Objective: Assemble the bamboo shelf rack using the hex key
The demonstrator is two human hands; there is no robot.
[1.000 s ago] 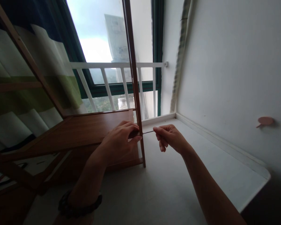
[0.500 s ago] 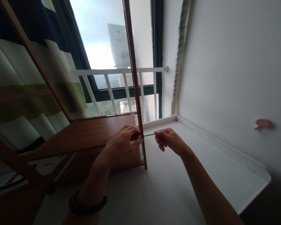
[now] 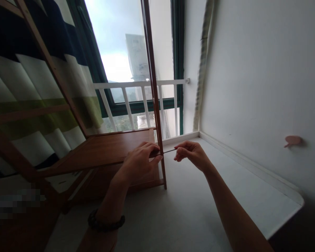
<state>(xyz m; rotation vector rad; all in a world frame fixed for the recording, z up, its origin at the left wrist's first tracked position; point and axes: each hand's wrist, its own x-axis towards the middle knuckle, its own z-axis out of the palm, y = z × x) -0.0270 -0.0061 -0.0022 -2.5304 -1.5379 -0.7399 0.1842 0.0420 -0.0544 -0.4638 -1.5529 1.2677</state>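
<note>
A wooden shelf unit stands on a white surface, with a thin upright post [image 3: 155,105] at its front right corner and a brown shelf board [image 3: 105,150] behind it. My left hand [image 3: 141,161] is closed around the post and the board's edge. My right hand [image 3: 191,154] pinches the end of a thin dark metal tool [image 3: 169,151] that runs level into the post. A dark beaded bracelet [image 3: 106,224] is on my left wrist.
A white wall [image 3: 252,87] with a small pink hook [image 3: 292,140] is close on the right. A window with a white railing [image 3: 136,84] is ahead. A striped curtain [image 3: 42,91] hangs at the left behind the shelf frame. The white surface [image 3: 189,210] has a rounded edge at right.
The view has tilted slightly down and right. Both hands stay at the post; my right hand's fingers have turned a little on the thin tool.
</note>
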